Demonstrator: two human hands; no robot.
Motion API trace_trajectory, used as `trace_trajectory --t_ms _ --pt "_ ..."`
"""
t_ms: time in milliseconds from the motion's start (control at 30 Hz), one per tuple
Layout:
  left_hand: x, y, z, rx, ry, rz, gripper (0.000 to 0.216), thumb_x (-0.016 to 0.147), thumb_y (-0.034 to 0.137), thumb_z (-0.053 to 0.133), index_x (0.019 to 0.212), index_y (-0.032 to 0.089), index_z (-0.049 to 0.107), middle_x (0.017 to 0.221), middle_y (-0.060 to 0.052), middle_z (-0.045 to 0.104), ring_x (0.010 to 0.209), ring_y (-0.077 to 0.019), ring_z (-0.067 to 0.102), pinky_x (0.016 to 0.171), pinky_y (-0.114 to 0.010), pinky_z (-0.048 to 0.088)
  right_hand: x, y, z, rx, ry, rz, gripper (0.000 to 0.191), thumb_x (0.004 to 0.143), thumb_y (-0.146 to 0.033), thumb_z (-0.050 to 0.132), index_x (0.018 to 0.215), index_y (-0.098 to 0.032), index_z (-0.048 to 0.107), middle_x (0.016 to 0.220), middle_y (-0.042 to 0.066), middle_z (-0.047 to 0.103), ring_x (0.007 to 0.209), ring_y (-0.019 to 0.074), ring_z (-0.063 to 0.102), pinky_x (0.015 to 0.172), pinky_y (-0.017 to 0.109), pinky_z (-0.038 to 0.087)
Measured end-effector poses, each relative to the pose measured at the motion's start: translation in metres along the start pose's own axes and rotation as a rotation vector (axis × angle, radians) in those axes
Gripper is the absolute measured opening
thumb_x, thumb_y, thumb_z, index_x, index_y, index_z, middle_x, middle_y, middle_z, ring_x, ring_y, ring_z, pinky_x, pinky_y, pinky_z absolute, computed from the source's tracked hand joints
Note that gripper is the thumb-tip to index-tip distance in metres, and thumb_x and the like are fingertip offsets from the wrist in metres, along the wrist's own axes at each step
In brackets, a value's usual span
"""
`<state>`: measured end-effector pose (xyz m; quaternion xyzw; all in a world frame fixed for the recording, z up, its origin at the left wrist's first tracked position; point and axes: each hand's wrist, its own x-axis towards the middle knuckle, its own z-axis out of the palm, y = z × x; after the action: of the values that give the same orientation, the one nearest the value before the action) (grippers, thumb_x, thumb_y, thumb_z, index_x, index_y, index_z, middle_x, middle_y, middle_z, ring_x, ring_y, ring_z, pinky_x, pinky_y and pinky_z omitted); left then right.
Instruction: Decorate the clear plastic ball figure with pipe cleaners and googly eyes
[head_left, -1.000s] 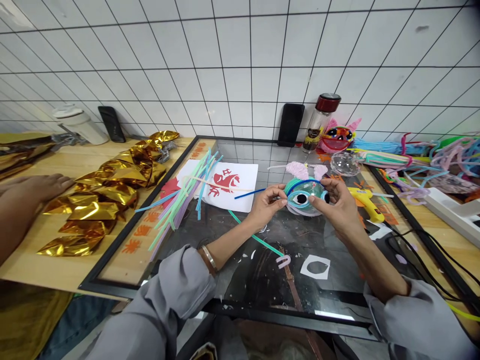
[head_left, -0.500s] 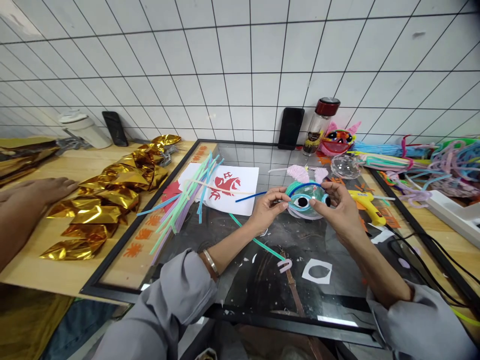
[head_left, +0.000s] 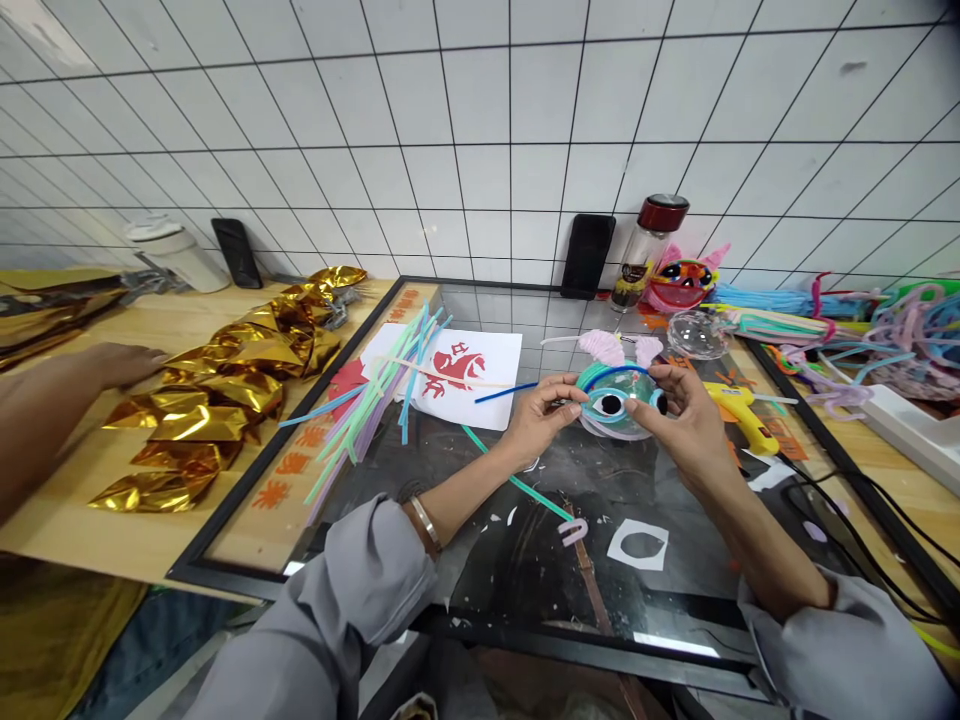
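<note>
A dark blue pipe cleaner (head_left: 606, 371) curves over the top of a clear round craft piece (head_left: 634, 385) with black-and-white eyes ringed in light blue and pink fuzzy ears on top. My left hand (head_left: 541, 415) pinches the pipe cleaner at the craft's left side, its straight tail sticking out leftward over white paper. On the right, my right hand (head_left: 679, 415) is closed at the pipe cleaner's other end, its thumb against the eyes. Its fingers partly cover the right eye. A teal pipe cleaner (head_left: 540, 498) lies on the glass nearer me.
Green, purple and blue pipe cleaners (head_left: 375, 400) lie by a red paper-cut sheet (head_left: 495, 405). A yellow glue gun (head_left: 746, 415) with a black cord is at right. Behind stand a phone (head_left: 588, 256) and bottle (head_left: 649, 250). Another person's hand (head_left: 124, 365) rests near gold foil (head_left: 225, 400).
The view has shifted slightly, so everything sits a little further right. Both hands keep almost the same hold on the blue pipe cleaner over the eyes.
</note>
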<state>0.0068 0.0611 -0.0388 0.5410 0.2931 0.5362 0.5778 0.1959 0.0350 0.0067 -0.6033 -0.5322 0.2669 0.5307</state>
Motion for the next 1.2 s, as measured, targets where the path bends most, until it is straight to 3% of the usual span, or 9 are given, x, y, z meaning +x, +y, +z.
trace_trajectory --t_ms 267,500,833,1200 --pt "0.0005 -0.0022 -0.0004 -0.008 0.003 -0.012 0.027 0.072 0.04 0.081 0.085 0.018 0.075 0.121 -0.009 0.058 0.121 -0.0269 0.055 0.098 -0.037 0.047 0.0016 -0.0019 0.0013 0.032 0.007 0.019 0.054 0.053 -0.042 0.081 0.099 -0.023 0.06 0.104 0.007 0.067 0.1 0.0269 0.061 0.094 0.046 0.045" --pt "0.0003 -0.0015 -0.0006 0.006 -0.006 -0.019 0.035 0.071 0.048 0.08 0.086 0.017 0.075 0.125 -0.011 0.057 0.12 -0.0269 0.055 0.093 -0.035 0.05 0.0026 0.0031 -0.0009 -0.001 0.01 0.019 0.055 0.055 -0.043 0.081 0.102 -0.023 0.061 0.108 0.008 0.067 0.102 0.0273 0.061 0.096 0.047 0.045" --pt "0.0012 -0.0053 -0.0017 0.05 -0.004 0.03 0.026 0.076 0.041 0.077 0.087 0.017 0.075 0.121 -0.011 0.06 0.123 -0.026 0.054 0.097 -0.037 0.048 0.0019 -0.0021 0.0005 0.018 0.014 0.049 0.056 0.052 -0.043 0.081 0.101 -0.022 0.06 0.106 0.008 0.067 0.101 0.0277 0.061 0.097 0.047 0.045" --pt "-0.0003 -0.0026 -0.001 0.032 0.003 -0.001 0.03 0.075 0.044 0.078 0.088 0.017 0.075 0.125 -0.011 0.058 0.123 -0.0263 0.055 0.097 -0.036 0.049 0.0029 0.004 0.0005 0.017 0.025 0.005 0.054 0.055 -0.045 0.082 0.1 -0.023 0.061 0.104 0.007 0.068 0.097 0.0266 0.062 0.092 0.047 0.048"
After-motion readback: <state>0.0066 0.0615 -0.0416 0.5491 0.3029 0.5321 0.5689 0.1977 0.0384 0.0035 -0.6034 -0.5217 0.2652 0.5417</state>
